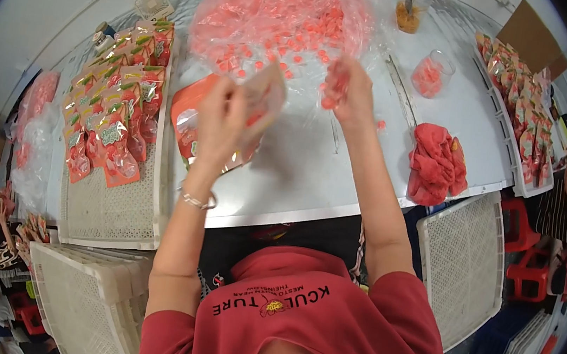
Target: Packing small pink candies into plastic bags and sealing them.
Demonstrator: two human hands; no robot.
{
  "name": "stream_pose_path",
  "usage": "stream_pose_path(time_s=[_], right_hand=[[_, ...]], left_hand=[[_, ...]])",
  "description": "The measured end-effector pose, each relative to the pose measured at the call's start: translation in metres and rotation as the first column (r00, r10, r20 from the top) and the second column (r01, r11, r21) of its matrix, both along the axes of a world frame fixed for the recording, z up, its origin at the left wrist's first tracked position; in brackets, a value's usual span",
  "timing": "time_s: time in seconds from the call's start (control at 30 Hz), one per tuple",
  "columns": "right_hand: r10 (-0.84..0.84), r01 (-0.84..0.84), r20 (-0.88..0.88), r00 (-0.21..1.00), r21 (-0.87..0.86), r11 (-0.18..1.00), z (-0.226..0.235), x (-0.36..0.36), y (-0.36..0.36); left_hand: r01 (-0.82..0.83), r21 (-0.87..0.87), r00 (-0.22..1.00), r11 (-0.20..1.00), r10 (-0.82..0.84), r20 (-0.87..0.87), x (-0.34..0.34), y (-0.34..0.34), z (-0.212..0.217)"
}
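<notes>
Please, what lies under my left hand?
Under your left hand, flat, shiny red packaging lies on the pale smooth table; the part covered by the hand and its blurred beige packet is hidden.

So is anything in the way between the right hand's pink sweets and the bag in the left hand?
Nothing I can see: just a gap between the pink sweets in the right hand and the bag in the left hand. The blur hides whether the bag's mouth is open.

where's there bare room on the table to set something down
Bare table lies between the red packaging and right forearm; a narrower strip separates the red cloth from the right tray. Crowded: the far side, around the bag of pink pieces.
</notes>
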State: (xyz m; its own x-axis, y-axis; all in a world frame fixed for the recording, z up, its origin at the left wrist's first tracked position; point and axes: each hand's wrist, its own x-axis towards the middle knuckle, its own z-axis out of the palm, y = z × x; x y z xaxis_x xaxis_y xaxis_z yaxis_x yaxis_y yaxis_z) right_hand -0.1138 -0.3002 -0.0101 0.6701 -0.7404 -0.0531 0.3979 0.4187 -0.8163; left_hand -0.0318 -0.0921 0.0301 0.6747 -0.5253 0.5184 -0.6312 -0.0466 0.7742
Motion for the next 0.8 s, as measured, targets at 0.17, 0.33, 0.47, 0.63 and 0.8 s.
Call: stream_pose_path(time_s=[0.17,0.33,0.47,0.63,0.8], right_hand=[[-0.029,0.069,0.109,0.994,-0.383,0.921,0.045,0.027,0.039],[-0.189,0.162,0.150,0.970,-0.986,0.050,0.023,0.038,0.052],[-0.282,-0.090,-0.081,0.956,-0.996,-0.021,0.025,0.040,0.037],[0.022,-0.020,-0.019,1.000,-0.996,0.084,0.041,0.045,0.047],[0.123,-0.418,-0.400,0.908,-0.874,0.248,0.051,0.052,0.046]], left_hand=[[-0.074,0.144,0.997,0.987,0.071,0.026,-0.008,-0.050,-0.023],[-0.206,0.033,0.968,0.978,0.199,0.155,0.000,-0.055,-0.033],[-0.185,0.138,0.983,0.973,0.182,0.035,0.004,-0.053,-0.034],[-0.138,0.049,0.977,0.989,0.144,-0.155,0.010,-0.051,-0.033],[-0.176,-0.098,0.984,0.980,0.175,-0.018,0.014,-0.051,-0.041]])
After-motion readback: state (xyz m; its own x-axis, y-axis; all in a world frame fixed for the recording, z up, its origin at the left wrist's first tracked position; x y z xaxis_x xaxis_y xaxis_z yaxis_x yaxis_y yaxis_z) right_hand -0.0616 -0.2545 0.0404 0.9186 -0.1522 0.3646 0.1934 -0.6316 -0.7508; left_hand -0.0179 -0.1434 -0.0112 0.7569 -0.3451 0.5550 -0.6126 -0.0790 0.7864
